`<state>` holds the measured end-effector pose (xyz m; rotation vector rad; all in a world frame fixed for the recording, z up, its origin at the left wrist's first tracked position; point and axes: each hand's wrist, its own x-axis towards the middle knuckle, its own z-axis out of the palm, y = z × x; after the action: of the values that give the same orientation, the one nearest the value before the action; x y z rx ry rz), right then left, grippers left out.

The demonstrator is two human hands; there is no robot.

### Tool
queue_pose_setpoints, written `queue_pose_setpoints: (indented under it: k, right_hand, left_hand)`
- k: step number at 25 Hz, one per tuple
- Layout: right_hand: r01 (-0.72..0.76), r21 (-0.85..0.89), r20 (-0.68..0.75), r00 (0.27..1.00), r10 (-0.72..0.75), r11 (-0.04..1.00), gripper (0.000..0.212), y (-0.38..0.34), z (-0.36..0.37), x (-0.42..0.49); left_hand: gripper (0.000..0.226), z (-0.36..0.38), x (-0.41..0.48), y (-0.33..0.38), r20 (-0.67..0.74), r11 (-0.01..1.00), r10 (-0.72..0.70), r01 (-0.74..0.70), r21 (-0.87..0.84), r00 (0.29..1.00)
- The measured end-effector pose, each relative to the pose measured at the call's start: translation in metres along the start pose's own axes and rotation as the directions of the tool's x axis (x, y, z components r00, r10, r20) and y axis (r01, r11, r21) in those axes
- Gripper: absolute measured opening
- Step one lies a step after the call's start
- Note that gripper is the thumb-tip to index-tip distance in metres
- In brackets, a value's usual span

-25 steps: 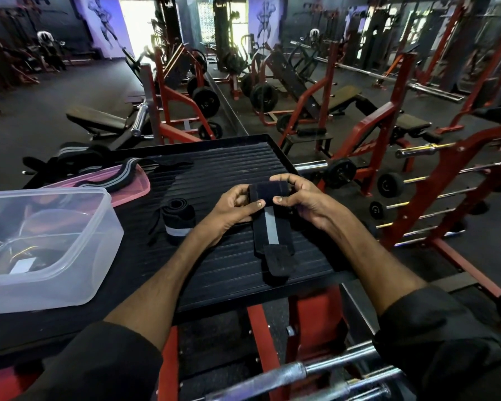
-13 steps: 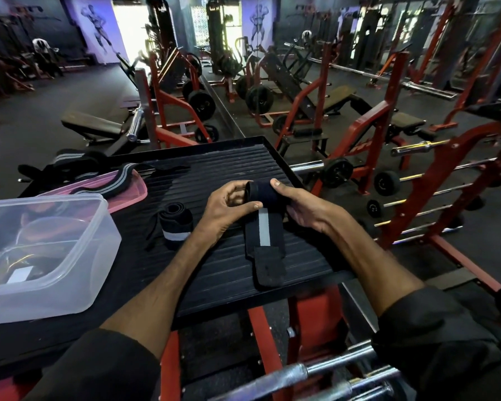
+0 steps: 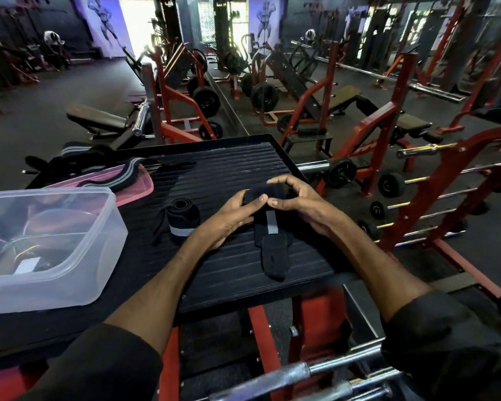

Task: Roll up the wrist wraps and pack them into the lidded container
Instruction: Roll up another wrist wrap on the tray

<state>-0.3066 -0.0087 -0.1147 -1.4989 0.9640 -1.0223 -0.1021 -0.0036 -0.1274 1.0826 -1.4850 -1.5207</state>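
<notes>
Wrist wrap [image 3: 272, 235], black w/ grey stripe, lies half-rolled mid ribbed black platform [image 3: 229, 169], loose tail pointing to 6 o'clock. Your left hand [image 3: 237, 212] & right hand [image 3: 298, 201] both pinch the rolled end, fingers curled round it. A finished roll [image 3: 182, 217] sits at 9 o'clock of your hands; clear container [image 3: 41, 241], lid off, beyond at 8; pink lid [image 3: 133, 186] at 10.

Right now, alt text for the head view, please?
The left hand and right hand grip a part-rolled black wrist wrap on a ribbed platform. A finished roll sits to their left, near a clear container and pink lid.
</notes>
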Motion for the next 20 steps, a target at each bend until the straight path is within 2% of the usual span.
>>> queue_pose_setpoints:
  k: [2,4,6,7,8,11,13,15,17,19,20]
  right_hand:
    - [-0.028,0.062,0.030,0.999,0.027,0.998,0.048,-0.001,-0.002,-0.001]
    - [-0.112,0.265,0.100,0.991,0.089,0.958,0.055,-0.004,-0.007,-0.002]
    - [-0.183,0.465,0.142,0.981,0.131,0.866,0.050,-0.009,-0.009,-0.001]
    - [-0.211,0.500,0.137,0.977,0.164,0.840,0.046,-0.010,-0.008,-0.001]
    - [-0.237,0.471,0.130,0.971,0.199,0.850,0.043,-0.010,-0.006,-0.002]
    - [-0.295,0.202,0.157,0.951,0.267,0.934,0.027,-0.006,-0.003,-0.006]
    - [-0.284,0.144,0.142,0.954,0.264,0.948,0.036,-0.003,-0.004,-0.009]
    - [-0.234,0.151,0.034,0.972,0.232,0.960,0.044,-0.003,-0.005,-0.010]
    - [-0.145,0.149,-0.050,0.987,0.154,0.978,0.040,-0.002,-0.005,-0.010]
    - [-0.092,0.176,-0.068,0.992,0.105,0.980,0.043,-0.004,-0.003,-0.012]
    - [-0.073,0.183,-0.069,0.994,0.087,0.980,0.047,-0.006,-0.002,-0.014]
  left_hand:
    - [0.038,-0.002,-0.001,-0.004,-0.036,0.995,0.076,-0.073,0.065,0.996]
    - [0.041,-0.003,0.002,-0.006,-0.116,0.960,0.232,-0.208,0.188,0.966]
    - [0.047,-0.002,0.004,-0.007,-0.151,0.901,0.353,-0.291,0.322,0.924]
    - [0.049,-0.001,0.002,-0.005,-0.157,0.877,0.390,-0.314,0.364,0.907]
    - [0.052,0.000,0.002,-0.005,-0.159,0.859,0.419,-0.333,0.389,0.894]
    - [0.056,0.004,-0.003,-0.003,-0.118,0.837,0.460,-0.385,0.389,0.880]
    - [0.059,0.005,-0.004,-0.001,-0.077,0.823,0.474,-0.410,0.392,0.877]
    - [0.061,0.003,-0.002,0.000,-0.029,0.885,0.363,-0.335,0.325,0.931]
    - [0.058,0.001,-0.004,0.004,0.069,0.989,0.123,-0.128,0.073,0.990]
    - [0.051,-0.001,-0.005,0.005,0.160,0.992,-0.031,0.050,-0.114,0.987]
    - [0.048,-0.002,-0.005,0.005,0.176,0.991,-0.048,0.069,-0.115,0.983]
